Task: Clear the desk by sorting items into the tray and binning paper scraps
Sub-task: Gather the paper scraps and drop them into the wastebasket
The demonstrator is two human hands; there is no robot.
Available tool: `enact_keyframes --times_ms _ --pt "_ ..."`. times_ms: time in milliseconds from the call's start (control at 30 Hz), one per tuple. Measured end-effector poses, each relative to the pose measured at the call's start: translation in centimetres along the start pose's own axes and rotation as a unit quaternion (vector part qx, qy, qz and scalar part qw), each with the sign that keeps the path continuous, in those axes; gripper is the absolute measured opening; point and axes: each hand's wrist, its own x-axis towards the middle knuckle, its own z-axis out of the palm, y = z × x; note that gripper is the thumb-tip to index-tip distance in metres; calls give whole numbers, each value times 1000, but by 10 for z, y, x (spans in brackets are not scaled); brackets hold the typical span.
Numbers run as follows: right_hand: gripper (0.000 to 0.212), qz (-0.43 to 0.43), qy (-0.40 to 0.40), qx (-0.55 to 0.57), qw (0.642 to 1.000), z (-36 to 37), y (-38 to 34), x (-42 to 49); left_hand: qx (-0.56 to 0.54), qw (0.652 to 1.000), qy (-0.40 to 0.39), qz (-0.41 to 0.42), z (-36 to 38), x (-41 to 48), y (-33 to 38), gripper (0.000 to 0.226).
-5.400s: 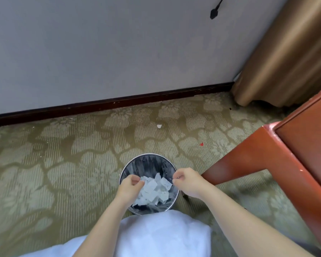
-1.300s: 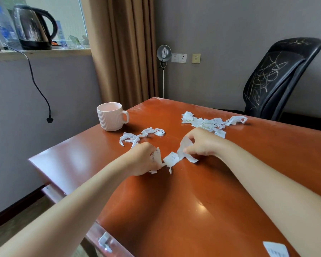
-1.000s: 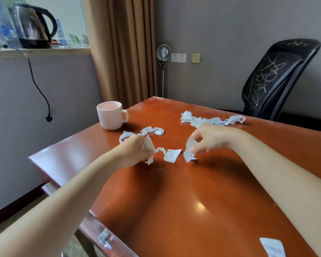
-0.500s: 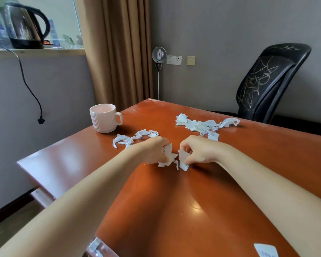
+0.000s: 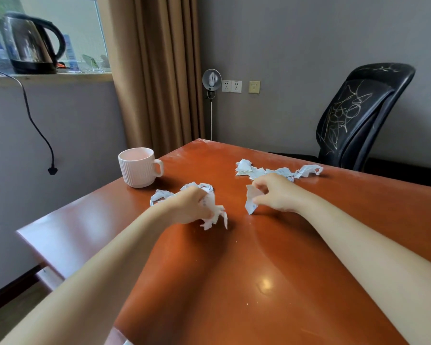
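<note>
Starting at the left, the mug (image 5: 138, 168) sat beyond and to the left of my left hand (image 5: 189, 207), well clear of it. A loose curl of paper scraps (image 5: 161, 195) lay just behind that hand's knuckles. The left hand itself was clenched around a crumpled wad (image 5: 213, 215), held low over the desk (image 5: 259, 270).

Half a second before, both hands had been bunched almost together over the middle scraps. Now they had drawn apart, each carrying paper, and I could see nothing left on the wood between them. I judged the middle cluster gathered and ready for the bin, which was out of view, as was the tray. The curl behind the left hand and the far pile (image 5: 271, 170) just beyond my right hand (image 5: 276, 192) had yet to be collected.

The wad had no real long axis, only torn ends trailing down and rightward from the fist toward the desk. The right hand pinched a single scrap (image 5: 251, 199) between thumb and fingertips. That piece stood nearly upright, its long axis running top to bottom, its lower tip at or just above the surface; I could not tell whether it touched. The far pile stretched left to right, a curled strip trailing off its right end.
</note>
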Motion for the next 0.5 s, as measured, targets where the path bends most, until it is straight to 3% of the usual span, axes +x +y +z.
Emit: enact_keyframes --times_ms 100,233,300,500 --pt "28 33 36 21 999 -7 10 13 -117 988 99 -33 -15 -2 -28 14" --pt "23 78 21 1 997 -9 27 32 -209 954 183 -110 -30 -3 -61 24" --pt "27 87 19 -12 996 -8 34 41 -200 954 177 -138 -34 -2 -69 19" --pt "7 64 67 -104 990 -11 41 64 -62 980 114 -154 -24 14 -77 14"
